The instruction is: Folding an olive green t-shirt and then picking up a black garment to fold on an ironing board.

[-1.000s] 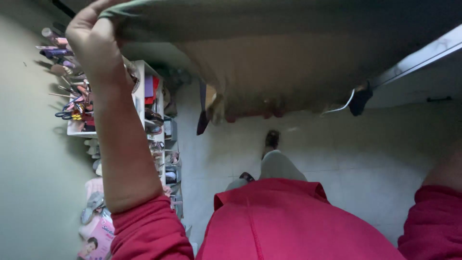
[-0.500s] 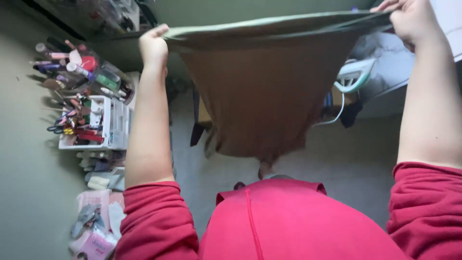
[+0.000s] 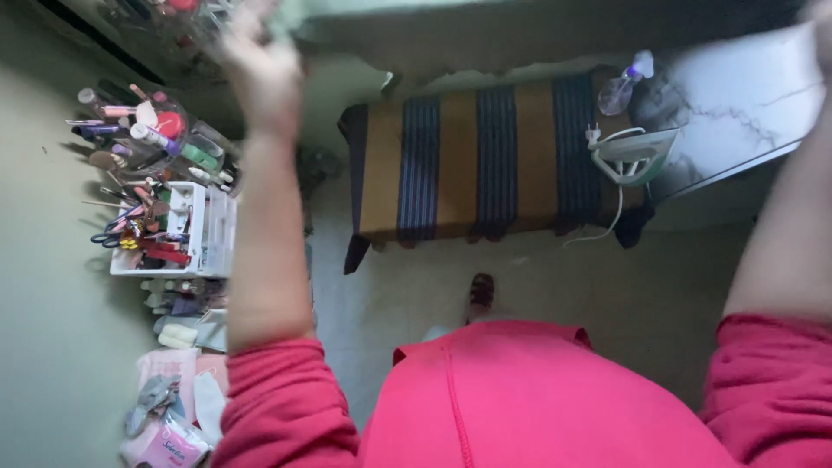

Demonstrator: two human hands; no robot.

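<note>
Two raised: left hand (image 3: 260,65) | right hand (image 3: 819,22) | holding olive cloth (image 3: 520,30)

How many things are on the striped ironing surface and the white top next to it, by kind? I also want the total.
Iron, white and green: 1
Spray bottle, clear: 1
Greenish cloth, lifted above by the left hand: 1
Total: 3

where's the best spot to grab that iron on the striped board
Probably the iron by its arched handle, coming from above: it appears to lie flat on the striped board with the handle facing up. Mind the white cord hanging over the edge.
</note>
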